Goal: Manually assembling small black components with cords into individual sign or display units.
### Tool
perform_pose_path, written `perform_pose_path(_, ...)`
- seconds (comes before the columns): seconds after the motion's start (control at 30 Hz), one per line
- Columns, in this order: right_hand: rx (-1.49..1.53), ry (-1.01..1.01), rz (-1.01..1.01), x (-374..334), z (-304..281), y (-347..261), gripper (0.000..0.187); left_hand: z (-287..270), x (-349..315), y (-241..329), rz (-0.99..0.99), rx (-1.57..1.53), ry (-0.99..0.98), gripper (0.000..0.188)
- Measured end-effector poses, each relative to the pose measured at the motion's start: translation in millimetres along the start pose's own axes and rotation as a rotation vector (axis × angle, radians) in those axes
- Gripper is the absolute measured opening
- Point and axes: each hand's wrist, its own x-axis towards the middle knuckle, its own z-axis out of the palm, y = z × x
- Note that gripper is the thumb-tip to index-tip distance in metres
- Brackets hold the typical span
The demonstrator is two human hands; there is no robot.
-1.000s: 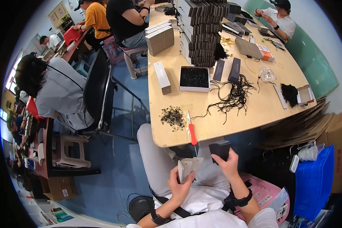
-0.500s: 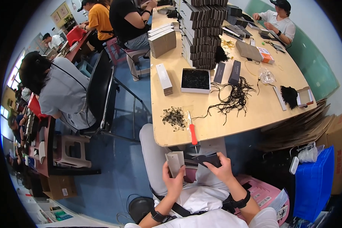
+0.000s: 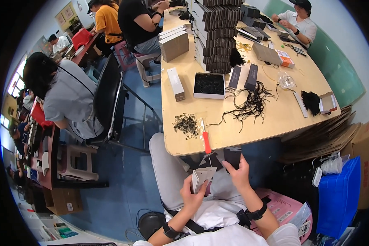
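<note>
Above my lap, my left hand point(image 3: 192, 193) is closed around a small stack of pale grey hang tags point(image 3: 203, 177), tilted with punched holes showing. My right hand point(image 3: 239, 171) grips black hang tags point(image 3: 232, 157) just below the table edge. Between the two hands lies another dark piece, partly hidden. A red-handled tool point(image 3: 206, 141) sticks out over the near edge of the table point(image 3: 258, 137). Close to it on the tabletop is a heap of small dark safety pins point(image 3: 187, 125). Farther right spreads a tangle of black cords point(image 3: 252, 102).
A tall stack of dark tags point(image 3: 221, 37) rises mid-table, behind a white box point(image 3: 209, 85) of black material. A block of tags point(image 3: 176, 84) stands to its left. A blue bin point(image 3: 339, 197) is at my right. Co-workers sit around, one in a black chair point(image 3: 110, 96).
My right hand has moved forward and turned its black tags upright. My left hand has shifted slightly right and tilted the pale tags, fanning them a little.
</note>
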Motion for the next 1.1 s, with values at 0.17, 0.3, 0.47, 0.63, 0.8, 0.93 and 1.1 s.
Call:
perform_pose_path(0.17,-0.184,-0.187,-0.089,-4,-33,-12,0.04,3,5,-1,0.112,0.09,0.082,0.042)
perform_pose_path(0.3,-0.058,-0.214,0.053,-24,-34,-14,0.031,9,5,3,0.062,0.016,0.1,0.043)
perform_pose_path(0.47,-0.053,-0.224,0.024,-30,-24,-17,0.024,10,1,-1,-0.018,-0.071,0.031,0.042)
perform_pose_path(0.63,-0.117,-0.193,-0.012,-29,-19,-22,0.022,13,-1,5,-0.07,-0.155,0.063,0.043)
perform_pose_path(0.8,-0.295,-0.177,-0.099,-24,-20,-14,0.023,14,7,8,-0.119,-0.176,0.061,0.042)
perform_pose_path(0.93,-0.243,-0.169,-0.098,-22,-10,-14,0.023,9,12,1,-0.227,-0.245,0.124,0.041)
perform_pose_path(1.1,-0.119,-0.122,-0.035,-14,1,-9,0.022,0,20,17,-0.209,-0.257,0.318,0.039)
